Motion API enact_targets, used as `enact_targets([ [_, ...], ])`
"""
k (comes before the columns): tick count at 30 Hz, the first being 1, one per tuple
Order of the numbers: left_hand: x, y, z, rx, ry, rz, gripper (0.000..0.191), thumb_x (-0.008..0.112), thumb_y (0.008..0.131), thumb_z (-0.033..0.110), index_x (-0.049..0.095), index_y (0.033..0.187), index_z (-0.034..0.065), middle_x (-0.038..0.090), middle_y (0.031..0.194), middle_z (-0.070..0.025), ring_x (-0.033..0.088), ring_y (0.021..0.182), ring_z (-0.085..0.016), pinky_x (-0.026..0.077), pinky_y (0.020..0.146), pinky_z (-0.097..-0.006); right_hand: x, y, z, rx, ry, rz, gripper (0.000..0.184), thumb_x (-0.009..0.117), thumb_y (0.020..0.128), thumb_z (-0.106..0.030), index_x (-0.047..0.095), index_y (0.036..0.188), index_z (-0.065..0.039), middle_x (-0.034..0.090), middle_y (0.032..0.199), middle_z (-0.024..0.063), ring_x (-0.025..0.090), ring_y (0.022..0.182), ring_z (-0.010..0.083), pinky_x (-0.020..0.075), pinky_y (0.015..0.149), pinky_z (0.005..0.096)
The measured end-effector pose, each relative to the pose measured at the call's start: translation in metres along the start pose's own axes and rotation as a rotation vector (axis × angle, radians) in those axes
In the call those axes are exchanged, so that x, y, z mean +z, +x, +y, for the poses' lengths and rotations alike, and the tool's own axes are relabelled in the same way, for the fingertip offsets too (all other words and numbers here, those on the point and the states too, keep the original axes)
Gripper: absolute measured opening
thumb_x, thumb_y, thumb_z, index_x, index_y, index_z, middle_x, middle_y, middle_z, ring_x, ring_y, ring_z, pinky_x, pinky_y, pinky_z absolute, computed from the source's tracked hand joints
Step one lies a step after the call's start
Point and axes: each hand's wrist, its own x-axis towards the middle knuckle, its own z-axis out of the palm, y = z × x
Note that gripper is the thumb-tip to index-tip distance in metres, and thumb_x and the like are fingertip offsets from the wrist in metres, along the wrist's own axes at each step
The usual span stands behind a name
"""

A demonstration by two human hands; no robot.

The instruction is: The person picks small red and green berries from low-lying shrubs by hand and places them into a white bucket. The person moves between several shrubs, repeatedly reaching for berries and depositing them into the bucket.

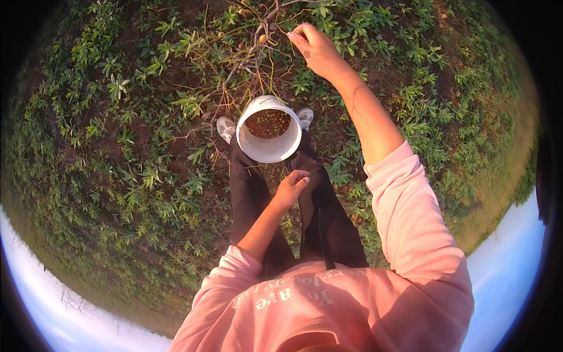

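Up at the top, my right hand (pixel 313 49) is pinched on a small yellow-green fruit (pixel 299 32) beside the thin twigs of a bare shrub (pixel 257 42). A few round yellow fruits (pixel 262 39) hang on its branches. My left hand (pixel 291 190) hovers just below the bucket, fingers curled against the thumb; whether anything is inside the curl is hidden. Between my feet is a white plastic bucket (pixel 269 152), tilted with its mouth facing me. Many small red and green fruits (pixel 268 123) lie inside it, along the far side.
My shoes (pixel 226 129) flank the bucket. Leafy green plants (pixel 116 88) cover the ground all around. Thin dry branches (pixel 220 99) stretch down to the left of the bucket, close to my left leg (pixel 248 189).
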Motion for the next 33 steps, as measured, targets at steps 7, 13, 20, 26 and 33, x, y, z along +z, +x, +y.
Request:
enact_targets([
  [7,0.009,0.018,0.034,0.047,-0.087,-0.03,0.028,0.054,0.094,0.02,0.054,0.116,0.003,0.059,0.096,-0.0016,0.052,0.086,-0.01,0.043,0.079,-0.0252,0.003,-0.009,-0.003,-0.182,-0.198,0.224,0.025,0.063,0.088,-0.026,0.05,0.088,-0.005,0.061,0.073,0.01,0.061,0.066,0.0283,0.0483,0.059,0.0357],
  [13,0.005,0.029,0.069,0.075,-0.275,0.017,0.029,0.054,0.094,0.02,0.054,0.116,0.0014,0.057,0.098,-0.0022,0.05,0.088,-0.009,0.042,0.081,-0.0239,0.001,-0.002,0.004,-0.107,0.143,0.245,0.024,0.062,0.091,-0.025,0.054,0.093,-0.003,0.058,0.077,0.0006,0.053,0.069,0.0096,0.0455,0.065,0.0241],
  [20,0.01,0.034,0.068,0.065,-0.294,0.016,0.03,0.054,0.094,0.02,0.052,0.116,0.0007,0.055,0.098,-0.0017,0.049,0.088,-0.009,0.041,0.081,-0.0236,-0.017,-0.004,0.016,0.077,0.711,0.201,0.024,0.058,0.094,-0.025,0.053,0.098,-0.003,0.051,0.078,-0.0003,0.042,0.063,0.007,0.0366,0.055,0.0224],
  [26,0.01,0.032,0.06,0.053,-0.27,-0.017,0.029,0.054,0.094,0.02,0.051,0.116,0.0006,0.055,0.098,-0.0016,0.049,0.088,-0.01,0.041,0.08,-0.0243,-0.04,-0.009,0.053,0.395,1.415,0.09,0.025,0.048,0.094,-0.024,0.056,0.095,-0.001,0.057,0.087,0.0113,0.051,0.069,0.0175,0.0442,0.062,0.0288],
  [33,0.01,0.029,0.057,-0.013,-0.252,-0.011,0.029,0.053,0.094,0.02,0.053,0.117,0.0014,0.056,0.1,-0.0022,0.05,0.088,-0.009,0.042,0.081,-0.0246,-0.012,-0.019,0.076,0.556,1.087,-0.199,0.039,0.052,0.094,-0.042,0.064,0.1,-0.005,0.063,0.085,0.0038,0.055,0.065,0.0056,0.0473,0.056,0.0201],
])
